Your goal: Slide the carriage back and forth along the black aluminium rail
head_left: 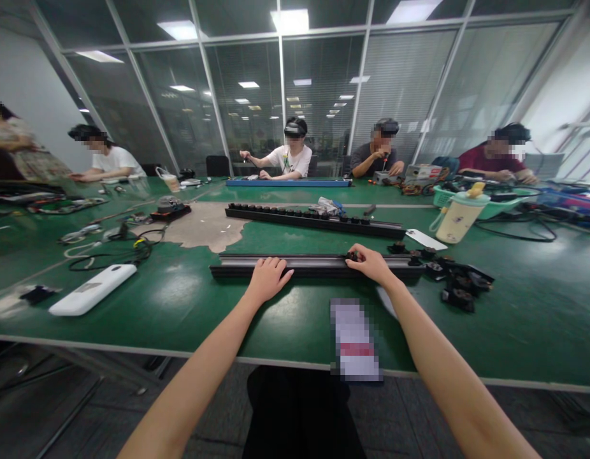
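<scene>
At the lower left of the frame a smooth white oblong device (92, 290) is lying on the glossy green desk (180, 306). Toward the centre, your left hand (267, 278) is resting flat, fingers spread, on the long dark metal rail (314, 264), gripping nothing. Right of centre, your right hand (371, 262) is curling its fingers around a small black part (352, 256) on that rail's top. Further right, a heap of angular black parts (460, 284) is sitting beside the rail's end.
</scene>
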Tool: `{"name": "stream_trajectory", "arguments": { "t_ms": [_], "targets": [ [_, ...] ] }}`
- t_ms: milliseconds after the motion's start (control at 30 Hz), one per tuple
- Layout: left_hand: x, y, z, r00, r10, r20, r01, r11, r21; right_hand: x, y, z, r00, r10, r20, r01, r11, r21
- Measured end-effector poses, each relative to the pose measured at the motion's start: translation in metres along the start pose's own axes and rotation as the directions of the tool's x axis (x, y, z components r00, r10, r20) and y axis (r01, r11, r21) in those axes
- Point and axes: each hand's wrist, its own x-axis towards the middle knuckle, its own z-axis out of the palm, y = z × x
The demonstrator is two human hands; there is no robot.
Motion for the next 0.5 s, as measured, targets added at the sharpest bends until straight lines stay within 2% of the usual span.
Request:
{"name": "stream_trajectory", "arguments": {
  "t_ms": [500],
  "targets": [
    [0.0000, 0.0001, -0.0017, 1.000, 0.000, 0.004, 0.000, 1.000, -0.001, -0.0006, -0.0032, -0.0029, 1.000, 0.007, 0.003, -0.007, 1.000, -0.004]
  ]
}}
